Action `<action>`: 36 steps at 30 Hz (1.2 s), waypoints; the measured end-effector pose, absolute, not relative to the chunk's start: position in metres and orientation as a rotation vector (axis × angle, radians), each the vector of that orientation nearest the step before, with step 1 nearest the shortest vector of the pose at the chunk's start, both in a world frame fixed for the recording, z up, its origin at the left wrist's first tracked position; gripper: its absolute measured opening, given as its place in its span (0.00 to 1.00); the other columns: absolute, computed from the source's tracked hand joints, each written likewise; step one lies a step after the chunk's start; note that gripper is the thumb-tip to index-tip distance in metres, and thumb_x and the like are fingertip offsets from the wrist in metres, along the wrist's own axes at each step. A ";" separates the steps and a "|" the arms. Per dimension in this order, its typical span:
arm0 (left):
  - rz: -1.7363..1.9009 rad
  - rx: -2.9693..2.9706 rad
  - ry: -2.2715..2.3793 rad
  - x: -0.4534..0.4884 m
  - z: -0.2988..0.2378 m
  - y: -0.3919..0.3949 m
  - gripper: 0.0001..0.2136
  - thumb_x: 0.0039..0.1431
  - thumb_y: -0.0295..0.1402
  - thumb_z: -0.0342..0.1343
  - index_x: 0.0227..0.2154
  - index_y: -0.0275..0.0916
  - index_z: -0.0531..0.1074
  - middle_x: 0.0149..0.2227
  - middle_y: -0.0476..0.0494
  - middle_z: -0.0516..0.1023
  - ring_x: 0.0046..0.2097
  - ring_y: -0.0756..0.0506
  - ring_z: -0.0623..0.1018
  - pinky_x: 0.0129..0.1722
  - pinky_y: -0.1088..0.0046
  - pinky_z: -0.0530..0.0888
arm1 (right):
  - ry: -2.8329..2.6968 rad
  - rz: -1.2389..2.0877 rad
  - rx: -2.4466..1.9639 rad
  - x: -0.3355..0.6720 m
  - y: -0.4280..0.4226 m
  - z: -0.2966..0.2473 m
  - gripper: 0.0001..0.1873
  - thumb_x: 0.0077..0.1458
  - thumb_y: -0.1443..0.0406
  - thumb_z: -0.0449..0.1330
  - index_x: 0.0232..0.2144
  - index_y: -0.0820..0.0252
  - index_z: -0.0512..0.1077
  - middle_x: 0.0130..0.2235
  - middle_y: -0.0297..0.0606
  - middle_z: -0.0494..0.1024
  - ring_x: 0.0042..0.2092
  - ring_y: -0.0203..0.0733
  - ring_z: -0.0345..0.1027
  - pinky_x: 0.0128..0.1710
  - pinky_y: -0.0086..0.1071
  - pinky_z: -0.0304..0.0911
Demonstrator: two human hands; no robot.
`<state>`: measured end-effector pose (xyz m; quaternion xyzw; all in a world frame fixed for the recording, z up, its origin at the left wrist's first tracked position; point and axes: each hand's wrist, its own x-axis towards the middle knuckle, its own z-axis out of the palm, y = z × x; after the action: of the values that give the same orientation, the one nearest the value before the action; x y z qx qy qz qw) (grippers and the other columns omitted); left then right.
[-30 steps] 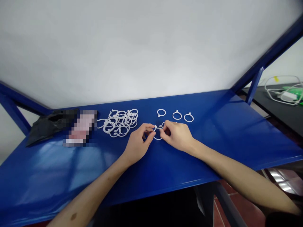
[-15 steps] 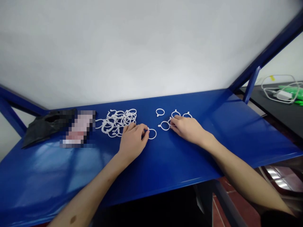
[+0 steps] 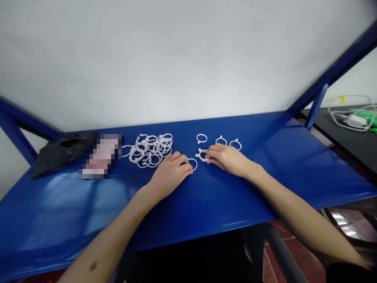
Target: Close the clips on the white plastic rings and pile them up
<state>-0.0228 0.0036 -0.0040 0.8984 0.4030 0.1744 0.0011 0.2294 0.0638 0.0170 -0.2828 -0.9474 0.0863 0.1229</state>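
Note:
My left hand (image 3: pixel 172 173) rests on the blue shelf (image 3: pixel 206 196) with its fingers curled, pinching a white plastic ring (image 3: pixel 193 164) that lies flat at its fingertips. My right hand (image 3: pixel 226 158) lies low just to the right, and its fingertips hold the edge of a second white ring (image 3: pixel 201 154). Three more rings (image 3: pixel 220 140) lie in a row behind the right hand. A pile of several white rings (image 3: pixel 150 149) sits behind and left of my left hand.
A black bag (image 3: pixel 55 155) and a blurred pink object (image 3: pixel 101 159) lie at the shelf's left. A blue frame post (image 3: pixel 316 104) rises at the right. Beyond it, a dark table (image 3: pixel 347 137) carries a white cable and something green.
One second ago both hands held one ring between them. They have since parted and lowered to the shelf, each with a ring, and the right hand has slid its ring a little left.

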 end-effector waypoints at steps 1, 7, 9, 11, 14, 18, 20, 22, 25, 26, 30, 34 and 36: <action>0.567 2.816 1.256 -0.021 -0.005 0.003 0.07 0.67 0.34 0.55 0.37 0.41 0.77 0.38 0.46 0.76 0.42 0.44 0.69 0.44 0.65 0.68 | -2.741 0.243 -0.813 0.226 0.060 0.016 0.10 0.68 0.64 0.54 0.41 0.62 0.74 0.40 0.41 0.78 0.39 0.42 0.70 0.39 0.35 0.64; 0.649 2.732 1.410 -0.010 -0.003 -0.004 0.09 0.66 0.38 0.56 0.34 0.38 0.70 0.36 0.46 0.74 0.39 0.44 0.70 0.42 0.64 0.69 | -2.713 0.221 -0.724 0.207 0.043 0.012 0.16 0.71 0.59 0.49 0.42 0.61 0.73 0.39 0.39 0.76 0.37 0.38 0.71 0.37 0.32 0.63; 0.658 2.671 1.541 -0.010 0.001 -0.006 0.12 0.64 0.41 0.58 0.32 0.39 0.67 0.34 0.46 0.73 0.38 0.44 0.70 0.40 0.64 0.69 | -2.747 0.208 -0.718 0.203 0.041 0.010 0.16 0.71 0.59 0.49 0.42 0.61 0.73 0.39 0.39 0.76 0.37 0.38 0.71 0.36 0.31 0.63; 0.612 2.630 1.645 -0.012 0.004 -0.006 0.12 0.63 0.41 0.59 0.32 0.40 0.64 0.34 0.46 0.72 0.38 0.43 0.71 0.39 0.64 0.69 | -2.779 0.187 -0.723 0.199 0.039 0.007 0.16 0.71 0.60 0.48 0.42 0.61 0.73 0.40 0.39 0.75 0.38 0.38 0.71 0.36 0.32 0.63; 0.506 2.608 1.680 -0.013 0.005 -0.006 0.10 0.64 0.38 0.58 0.33 0.41 0.64 0.35 0.46 0.73 0.39 0.42 0.72 0.41 0.64 0.69 | -2.805 0.185 -0.731 0.197 0.038 0.005 0.17 0.71 0.59 0.48 0.43 0.61 0.73 0.40 0.40 0.75 0.39 0.40 0.71 0.36 0.32 0.64; 0.474 2.595 1.625 -0.013 0.002 -0.006 0.07 0.65 0.34 0.57 0.34 0.41 0.64 0.35 0.46 0.74 0.40 0.42 0.73 0.43 0.62 0.69 | -2.819 0.257 -0.728 0.198 0.037 0.005 0.15 0.69 0.58 0.52 0.44 0.62 0.73 0.42 0.41 0.75 0.41 0.41 0.72 0.37 0.33 0.66; 0.488 2.572 1.595 -0.013 0.001 -0.006 0.07 0.64 0.34 0.58 0.35 0.41 0.64 0.36 0.46 0.75 0.41 0.42 0.73 0.45 0.61 0.69 | -2.826 0.277 -0.734 0.199 0.036 0.006 0.13 0.69 0.59 0.52 0.45 0.62 0.73 0.42 0.41 0.75 0.42 0.41 0.72 0.38 0.33 0.67; 0.508 2.520 1.583 -0.014 0.000 -0.005 0.08 0.63 0.33 0.60 0.35 0.41 0.64 0.37 0.47 0.75 0.42 0.42 0.73 0.45 0.62 0.69 | -2.833 0.270 -0.731 0.200 0.036 0.007 0.13 0.70 0.61 0.52 0.45 0.61 0.73 0.43 0.41 0.75 0.43 0.41 0.72 0.38 0.34 0.67; 0.542 2.426 1.609 -0.018 -0.001 -0.002 0.10 0.60 0.31 0.62 0.37 0.41 0.64 0.39 0.47 0.76 0.43 0.42 0.74 0.45 0.63 0.70 | -2.841 0.222 -0.705 0.201 0.036 0.009 0.13 0.70 0.61 0.52 0.46 0.61 0.73 0.46 0.43 0.75 0.44 0.42 0.72 0.39 0.35 0.68; 0.553 2.406 1.617 -0.019 -0.002 -0.001 0.10 0.60 0.31 0.62 0.38 0.41 0.64 0.39 0.47 0.76 0.43 0.42 0.75 0.45 0.63 0.71 | -2.845 0.206 -0.697 0.202 0.037 0.010 0.13 0.69 0.61 0.52 0.47 0.61 0.73 0.46 0.43 0.75 0.44 0.42 0.73 0.40 0.35 0.68; 0.577 2.397 1.580 -0.022 -0.003 0.002 0.09 0.61 0.31 0.61 0.41 0.41 0.66 0.42 0.46 0.77 0.46 0.42 0.75 0.48 0.61 0.71 | -2.857 0.184 -0.674 0.207 0.038 0.015 0.13 0.68 0.61 0.54 0.49 0.62 0.73 0.49 0.44 0.75 0.45 0.43 0.73 0.42 0.37 0.69; 0.566 2.425 1.528 -0.022 -0.002 0.002 0.08 0.63 0.31 0.59 0.44 0.41 0.68 0.45 0.45 0.78 0.49 0.41 0.74 0.52 0.59 0.71 | -2.884 0.195 -0.637 0.210 0.041 0.018 0.12 0.67 0.61 0.56 0.46 0.62 0.74 0.48 0.43 0.76 0.44 0.43 0.73 0.43 0.37 0.69; 0.569 2.457 1.490 -0.022 -0.002 0.002 0.09 0.64 0.30 0.57 0.46 0.42 0.69 0.46 0.46 0.78 0.50 0.42 0.74 0.54 0.58 0.69 | -2.899 0.187 -0.639 0.210 0.041 0.017 0.11 0.68 0.63 0.54 0.45 0.62 0.74 0.46 0.42 0.77 0.43 0.43 0.72 0.42 0.36 0.67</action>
<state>-0.0220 0.0020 -0.0023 0.8341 0.5057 0.1930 0.1059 0.2096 0.0414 0.0169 -0.2141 -0.9712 0.0625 0.0836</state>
